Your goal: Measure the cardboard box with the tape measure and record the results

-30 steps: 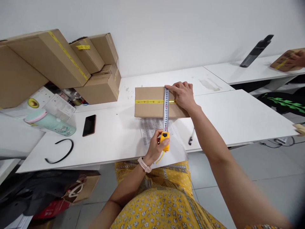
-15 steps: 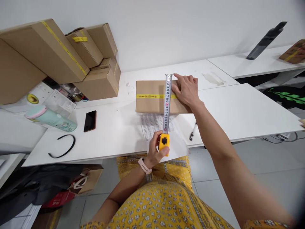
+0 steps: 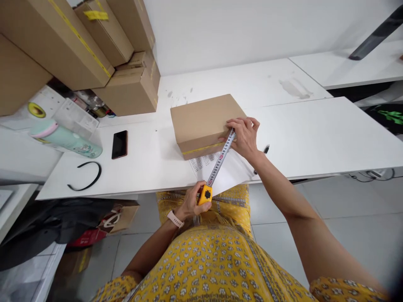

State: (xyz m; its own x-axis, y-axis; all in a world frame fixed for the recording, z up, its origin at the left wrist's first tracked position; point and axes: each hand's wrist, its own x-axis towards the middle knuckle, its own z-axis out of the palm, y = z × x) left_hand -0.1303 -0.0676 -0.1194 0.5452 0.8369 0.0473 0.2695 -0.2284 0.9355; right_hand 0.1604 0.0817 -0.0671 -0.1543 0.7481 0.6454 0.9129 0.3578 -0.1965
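Observation:
My left hand (image 3: pixel 192 199) is closed round a yellow tape measure (image 3: pixel 206 194) near the table's front edge. Its metal blade (image 3: pixel 220 161) is pulled out and slants up and right to the near right corner of a cardboard box (image 3: pixel 204 115). At that corner my right hand (image 3: pixel 244 136) grips the box, with fingers over the top edge and the thumb side close to the blade's end. The box stands turned at an angle, its yellow-taped side facing me. A printed sheet (image 3: pixel 233 170) lies partly under it; a pen (image 3: pixel 266 149) is mostly hidden behind my right wrist.
Stacked cardboard boxes (image 3: pixel 129 92) stand at the back left. A phone (image 3: pixel 120 144), a mint green bottle (image 3: pixel 69 138) and a black headband (image 3: pixel 94 176) lie on the left of the white table (image 3: pixel 141 167). A dark cylinder (image 3: pixel 378 35) stands far right.
The box has turned and tipped, so its taped face has gone from the top to my side. My right hand has shifted to its near corner. The tape measure now slants and sits lower left.

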